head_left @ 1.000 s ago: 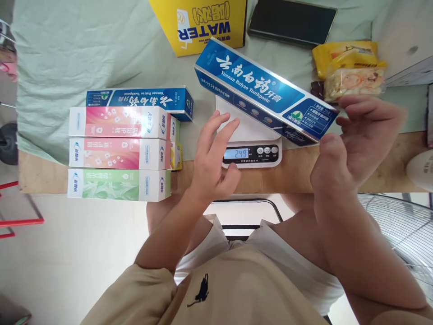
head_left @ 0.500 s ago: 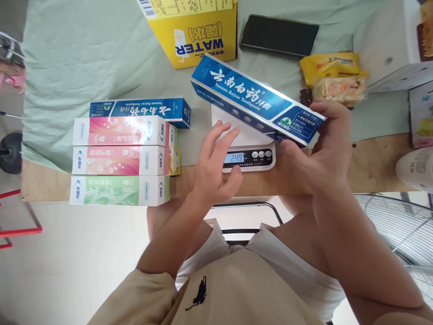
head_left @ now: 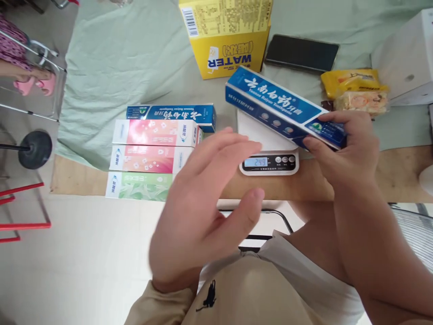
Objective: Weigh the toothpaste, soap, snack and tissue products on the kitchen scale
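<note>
My right hand [head_left: 352,149] grips the right end of a blue toothpaste box [head_left: 270,101], which slants over the white digital scale [head_left: 294,168]. The scale's display reads 249. Whether the box touches the weighing plate I cannot tell. Raised near the camera, my left hand [head_left: 203,203] is empty, its fingers stretched and thumb apart. Behind it, partly hidden, lie two pink-and-white toothpaste boxes [head_left: 149,158] and a green-and-white toothpaste box [head_left: 142,186] at the table's front edge. Another blue toothpaste box [head_left: 206,118] lies just beyond them.
A yellow carton [head_left: 233,54] stands at the back, with a black phone [head_left: 302,53] to its right. Snack packets [head_left: 355,90] lie beside a white box [head_left: 406,67]. A person's feet in pink sandals [head_left: 47,83] show at far left, above red metal bars [head_left: 27,225].
My left hand has lifted from beside the scale toward the camera, now covering part of the pink and green boxes. The view has shifted left; my right hand keeps its hold.
</note>
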A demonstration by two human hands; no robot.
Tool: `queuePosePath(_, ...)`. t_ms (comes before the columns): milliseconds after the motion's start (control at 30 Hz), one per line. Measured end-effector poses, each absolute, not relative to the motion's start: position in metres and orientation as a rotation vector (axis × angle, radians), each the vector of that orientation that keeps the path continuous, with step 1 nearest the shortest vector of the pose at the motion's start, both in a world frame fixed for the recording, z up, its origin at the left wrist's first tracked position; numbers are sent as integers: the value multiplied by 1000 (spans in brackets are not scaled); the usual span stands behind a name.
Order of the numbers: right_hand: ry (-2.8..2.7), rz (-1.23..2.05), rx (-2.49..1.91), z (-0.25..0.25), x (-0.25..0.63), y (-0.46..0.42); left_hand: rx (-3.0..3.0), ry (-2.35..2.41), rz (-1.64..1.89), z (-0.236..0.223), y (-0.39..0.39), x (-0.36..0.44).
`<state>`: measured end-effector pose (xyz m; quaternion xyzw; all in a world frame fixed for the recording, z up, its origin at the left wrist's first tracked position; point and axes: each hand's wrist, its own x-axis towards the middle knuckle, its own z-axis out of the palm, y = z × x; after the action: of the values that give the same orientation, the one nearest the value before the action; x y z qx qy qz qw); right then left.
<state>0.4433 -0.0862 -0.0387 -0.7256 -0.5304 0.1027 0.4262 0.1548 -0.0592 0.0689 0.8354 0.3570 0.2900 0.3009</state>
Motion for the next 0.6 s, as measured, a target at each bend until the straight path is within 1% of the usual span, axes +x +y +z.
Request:
queuePosePath(100,-1279,198,-1806,-40,441,-86,2252,1104,701,73,-47,110)
queuePosePath(267,-1399,23,-1658,-38,423,-72,2115,1423,781,59,-29,57)
queuePosePath(433,-1701,-24,-1472,-17,377,-29,1908,1610,637,53,-21,52)
queuePosePath(600,-1875,125,-1374,-5,326,27,1858,1538,567,46,-16,51)
